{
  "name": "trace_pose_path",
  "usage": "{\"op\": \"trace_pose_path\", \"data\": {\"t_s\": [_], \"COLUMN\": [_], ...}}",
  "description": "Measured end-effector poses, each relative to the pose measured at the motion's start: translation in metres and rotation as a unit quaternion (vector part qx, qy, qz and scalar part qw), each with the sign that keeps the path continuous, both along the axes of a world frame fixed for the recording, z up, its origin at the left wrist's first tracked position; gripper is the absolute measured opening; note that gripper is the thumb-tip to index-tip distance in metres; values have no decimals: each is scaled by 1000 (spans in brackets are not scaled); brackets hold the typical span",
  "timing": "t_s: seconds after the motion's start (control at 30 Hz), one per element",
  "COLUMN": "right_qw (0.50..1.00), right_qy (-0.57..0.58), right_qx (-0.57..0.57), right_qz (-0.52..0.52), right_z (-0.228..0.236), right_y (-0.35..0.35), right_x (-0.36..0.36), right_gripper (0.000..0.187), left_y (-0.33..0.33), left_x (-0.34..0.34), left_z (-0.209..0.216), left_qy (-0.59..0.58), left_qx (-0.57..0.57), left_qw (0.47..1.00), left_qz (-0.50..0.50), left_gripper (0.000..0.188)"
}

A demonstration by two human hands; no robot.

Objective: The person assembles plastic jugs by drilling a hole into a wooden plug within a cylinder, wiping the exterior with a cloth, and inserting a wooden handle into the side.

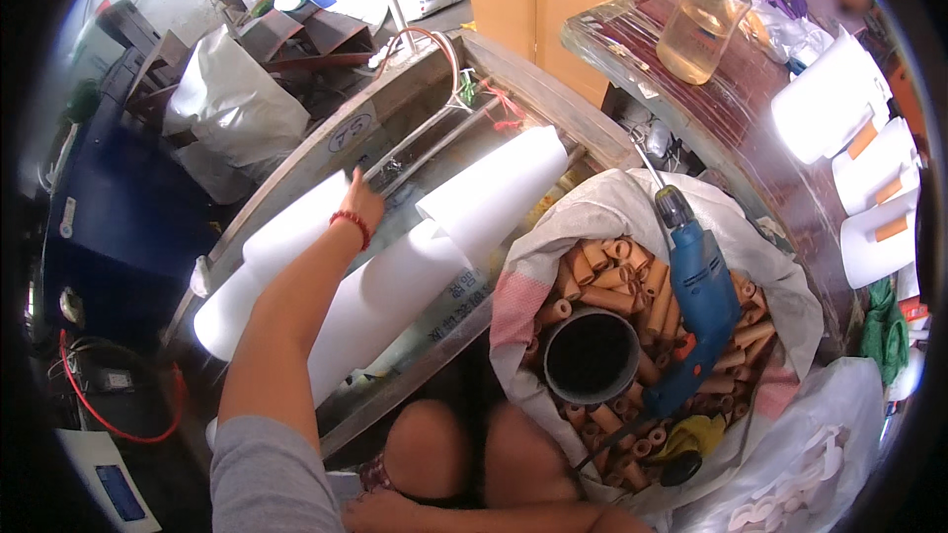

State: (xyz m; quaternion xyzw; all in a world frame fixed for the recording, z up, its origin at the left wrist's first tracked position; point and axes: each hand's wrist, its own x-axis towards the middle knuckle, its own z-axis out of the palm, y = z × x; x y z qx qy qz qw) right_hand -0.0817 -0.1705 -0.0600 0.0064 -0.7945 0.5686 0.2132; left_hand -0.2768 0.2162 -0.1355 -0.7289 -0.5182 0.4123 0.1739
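Note:
My left hand [363,203], with a red beaded bracelet at the wrist, is closed at the upper end of a white tapered tube [296,222] in a wooden-sided trough [296,163]. Its lower fingers are hidden. More white tapered tubes, one set into another, lie to the right, including an upper one [499,183] and a lower one [385,311]. Low in the picture, my right hand [383,511] rests across my lap near a small pale thing; its fingers are too hidden to read.
On my right, a white woven sack [642,199] holds several short brown tubes [597,296], a dark round cup [592,355] and a blue power drill [703,286]. A jar of liquid [703,25] stands on a wooden table [632,25]. Another person's gloved hand [796,2] shows far right.

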Motion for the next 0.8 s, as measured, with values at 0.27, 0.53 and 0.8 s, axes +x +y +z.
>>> {"op": "trace_pose_path", "data": {"t_s": [0.27, 0.53, 0.8], "right_qw": [984, 986, 839], "right_qy": [-134, -151, -211], "right_qx": [44, -66, 166], "right_qz": [106, -3, -473], "right_z": [8, 0, 93], "right_y": [11, 16, 30], "right_x": [-4, -4, 183], "right_gripper": [40, 41, 31], "left_y": [-122, -205, -302], "left_x": [-122, -146, -228], "left_z": [4, 173, 239], "left_qy": [95, -126, -458], "left_qx": [-105, 214, 461], "left_qw": [953, 924, 657], "left_qz": [268, 292, 382], "left_gripper": [70, 81, 70]}}
